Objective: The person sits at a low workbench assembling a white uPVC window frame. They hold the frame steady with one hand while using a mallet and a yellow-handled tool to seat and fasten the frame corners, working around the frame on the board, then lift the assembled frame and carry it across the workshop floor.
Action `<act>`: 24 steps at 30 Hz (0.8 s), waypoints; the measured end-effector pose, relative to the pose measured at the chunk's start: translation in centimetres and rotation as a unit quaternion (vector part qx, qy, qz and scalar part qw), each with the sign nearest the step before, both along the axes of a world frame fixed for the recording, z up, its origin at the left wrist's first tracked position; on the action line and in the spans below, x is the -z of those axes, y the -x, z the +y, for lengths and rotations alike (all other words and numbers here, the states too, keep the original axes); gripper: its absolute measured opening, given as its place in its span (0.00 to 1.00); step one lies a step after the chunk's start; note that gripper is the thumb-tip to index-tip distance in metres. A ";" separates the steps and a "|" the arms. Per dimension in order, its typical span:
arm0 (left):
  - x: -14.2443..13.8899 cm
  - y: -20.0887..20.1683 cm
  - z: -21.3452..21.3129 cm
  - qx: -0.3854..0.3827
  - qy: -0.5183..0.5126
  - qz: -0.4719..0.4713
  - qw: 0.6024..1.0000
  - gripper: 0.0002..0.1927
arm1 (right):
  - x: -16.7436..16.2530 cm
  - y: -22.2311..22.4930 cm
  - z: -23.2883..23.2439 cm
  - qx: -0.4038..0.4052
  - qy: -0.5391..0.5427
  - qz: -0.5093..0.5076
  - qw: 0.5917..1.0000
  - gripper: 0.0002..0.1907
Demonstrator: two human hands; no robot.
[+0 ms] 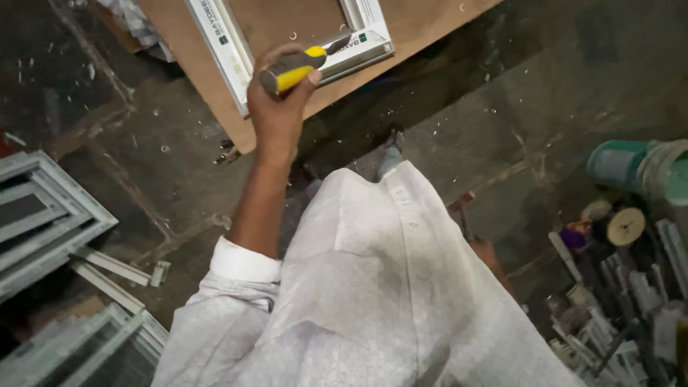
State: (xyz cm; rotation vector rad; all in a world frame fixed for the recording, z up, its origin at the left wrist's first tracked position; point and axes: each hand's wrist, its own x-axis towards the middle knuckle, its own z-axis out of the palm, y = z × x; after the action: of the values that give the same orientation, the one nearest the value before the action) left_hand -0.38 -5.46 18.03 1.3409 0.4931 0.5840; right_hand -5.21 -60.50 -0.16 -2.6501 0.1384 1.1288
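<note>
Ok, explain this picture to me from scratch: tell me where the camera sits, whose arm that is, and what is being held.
There is no machine here. The single picture comes from a camera worn on a person's head, looking down over their pale shirt to the dark, littered floor.

The person's left hand reaches forward and grips a tool by its yellow and grey handle. The tool's working end is hidden. The hand is over a brown wooden board, on which lies a white metal frame with a joined corner.

The right hand is not clearly seen; it stays low beside the shirt. Grey window frames lie at the left, and a heap of metal offcuts at the right.
</note>
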 end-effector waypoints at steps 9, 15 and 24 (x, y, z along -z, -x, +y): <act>-0.3 -4.8 -9.3 -0.148 -0.232 0.109 0.955 0.23 | -2.3 -23.3 -0.2 0.170 -0.274 -0.079 0.943 0.22; -0.4 -8.7 -15.7 -0.217 -0.212 0.122 0.945 0.21 | -7.0 -39.7 4.9 0.133 -0.503 0.152 0.841 0.17; -1.0 -8.3 -18.9 -0.266 -0.176 0.074 0.945 0.22 | -4.9 -48.3 8.4 -0.080 -0.383 0.195 0.900 0.14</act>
State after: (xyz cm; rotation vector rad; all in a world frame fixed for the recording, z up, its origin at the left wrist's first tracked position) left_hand 7.97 -24.32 19.05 1.6043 0.9208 1.0570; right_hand 43.08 -52.13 4.71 -1.7480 -0.3844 1.3902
